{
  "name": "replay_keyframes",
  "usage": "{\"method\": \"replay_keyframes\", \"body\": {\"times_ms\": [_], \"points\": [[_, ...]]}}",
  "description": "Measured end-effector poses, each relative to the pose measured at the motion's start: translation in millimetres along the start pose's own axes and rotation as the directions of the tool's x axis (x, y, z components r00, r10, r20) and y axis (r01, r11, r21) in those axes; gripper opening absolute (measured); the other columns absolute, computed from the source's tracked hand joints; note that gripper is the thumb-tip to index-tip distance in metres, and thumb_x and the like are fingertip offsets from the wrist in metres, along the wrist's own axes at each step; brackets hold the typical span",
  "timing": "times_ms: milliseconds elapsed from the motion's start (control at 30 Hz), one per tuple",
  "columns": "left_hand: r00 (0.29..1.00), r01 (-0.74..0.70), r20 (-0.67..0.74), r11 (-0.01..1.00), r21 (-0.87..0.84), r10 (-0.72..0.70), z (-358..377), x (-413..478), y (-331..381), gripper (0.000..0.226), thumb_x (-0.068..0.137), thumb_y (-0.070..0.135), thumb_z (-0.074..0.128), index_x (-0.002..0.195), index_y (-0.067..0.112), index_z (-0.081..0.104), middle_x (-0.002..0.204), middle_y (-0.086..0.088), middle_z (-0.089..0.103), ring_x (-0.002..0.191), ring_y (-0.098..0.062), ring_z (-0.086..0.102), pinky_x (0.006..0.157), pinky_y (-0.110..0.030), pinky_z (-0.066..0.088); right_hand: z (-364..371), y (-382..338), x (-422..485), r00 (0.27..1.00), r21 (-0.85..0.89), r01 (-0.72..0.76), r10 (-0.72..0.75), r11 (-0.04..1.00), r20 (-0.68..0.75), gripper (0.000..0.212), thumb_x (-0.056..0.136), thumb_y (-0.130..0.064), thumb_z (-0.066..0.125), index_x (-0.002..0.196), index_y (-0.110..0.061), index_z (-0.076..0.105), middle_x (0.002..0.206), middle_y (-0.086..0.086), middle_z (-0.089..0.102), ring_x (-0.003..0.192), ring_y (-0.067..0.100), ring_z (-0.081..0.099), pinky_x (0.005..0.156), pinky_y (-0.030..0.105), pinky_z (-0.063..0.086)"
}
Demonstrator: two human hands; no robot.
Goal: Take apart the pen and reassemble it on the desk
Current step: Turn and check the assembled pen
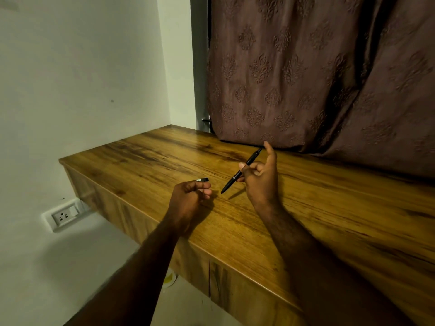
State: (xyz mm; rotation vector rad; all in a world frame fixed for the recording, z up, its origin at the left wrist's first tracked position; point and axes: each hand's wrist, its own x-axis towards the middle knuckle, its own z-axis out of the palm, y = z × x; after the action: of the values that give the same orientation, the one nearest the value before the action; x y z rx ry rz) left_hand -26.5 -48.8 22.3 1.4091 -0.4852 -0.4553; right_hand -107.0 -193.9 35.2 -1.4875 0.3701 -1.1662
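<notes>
Both hands hover over the desk (pixel 306 208): right hand (pixel 261 182) pinching the tilted pen (pixel 240 171), left hand (pixel 188 196) curled around a small piece (pixel 203 179).

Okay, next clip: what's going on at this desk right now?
A person is working on a black pen over a wooden desk. The right hand holds the pen at a slant, its lower tip near the desk surface. The left hand is curled around a small dark piece, apparently a part of the pen, though it is too small to identify. A patterned curtain hangs behind the desk.
</notes>
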Motion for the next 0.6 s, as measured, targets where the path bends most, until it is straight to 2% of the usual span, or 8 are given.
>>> {"method": "replay_keyframes", "body": {"times_ms": [100,200,267,400,500,600], "points": [[1.000,-0.017,-0.008,1.000,0.019,0.017,-0.5,0.9,-1.1,0.020,0.087,-0.010,0.051,0.091,0.000,0.068,0.072,-0.007,0.069,0.056,-0.003,0.066,0.052,-0.013,0.051,1.7,0.7,-1.0,1.000,-0.031,0.002,-0.001,1.000,0.016,0.069,0.087,-0.002,0.064,0.146,-0.020,0.032,0.078,0.004,0.063,0.068,0.018,0.067,0.051,0.017,0.052],[1.000,-0.029,-0.012,0.999,0.024,0.029,-0.2,0.4,-1.6,0.021,0.087,-0.011,0.051,0.088,0.001,0.068,0.068,-0.005,0.070,0.056,-0.003,0.066,0.052,-0.013,0.051,1.9,1.5,0.4,1.000,-0.021,0.005,-0.005,1.000,-0.016,0.061,0.086,0.000,0.064,0.139,-0.017,0.039,0.076,0.001,0.063,0.063,0.016,0.067,0.050,0.019,0.053],[1.000,-0.031,-0.006,0.999,0.019,0.031,-0.6,0.5,-1.6,0.021,0.086,-0.011,0.052,0.086,0.001,0.069,0.069,-0.005,0.071,0.056,-0.004,0.067,0.052,-0.014,0.051,1.1,2.2,0.8,1.000,-0.016,0.003,-0.003,1.000,-0.012,0.063,0.086,0.000,0.064,0.138,-0.019,0.036,0.079,0.002,0.063,0.068,0.018,0.068,0.053,0.021,0.055],[0.999,-0.031,-0.005,0.999,0.034,0.031,-1.6,0.6,-1.6,0.021,0.087,-0.009,0.052,0.086,0.003,0.069,0.078,-0.009,0.070,0.058,-0.004,0.067,0.053,-0.014,0.051,0.0,3.3,0.8,1.000,-0.035,0.003,-0.002,0.999,0.019,0.078,0.088,-0.001,0.062,0.149,-0.026,0.021,0.087,0.013,0.064,0.075,0.020,0.068,0.058,0.022,0.056],[1.000,-0.029,-0.005,0.999,0.030,0.029,-1.6,-0.8,-1.4,0.021,0.087,-0.009,0.052,0.087,0.003,0.069,0.076,-0.008,0.070,0.058,-0.003,0.067,0.053,-0.013,0.050,0.1,3.5,0.5,1.000,-0.080,0.015,-0.013,0.997,0.021,0.068,0.088,-0.003,0.063,0.146,-0.021,0.032,0.090,0.017,0.066,0.071,0.022,0.069,0.051,0.017,0.052],[1.000,-0.024,-0.010,0.999,0.026,0.024,-0.1,-2.3,0.9,0.020,0.086,-0.009,0.053,0.087,0.003,0.069,0.073,-0.008,0.070,0.057,-0.004,0.066,0.052,-0.014,0.050,-0.1,3.3,2.1,1.000,-0.051,0.016,-0.016,0.999,-0.001,0.063,0.087,-0.001,0.063,0.141,-0.019,0.036,0.089,0.018,0.065,0.070,0.023,0.069,0.052,0.020,0.054]]}}
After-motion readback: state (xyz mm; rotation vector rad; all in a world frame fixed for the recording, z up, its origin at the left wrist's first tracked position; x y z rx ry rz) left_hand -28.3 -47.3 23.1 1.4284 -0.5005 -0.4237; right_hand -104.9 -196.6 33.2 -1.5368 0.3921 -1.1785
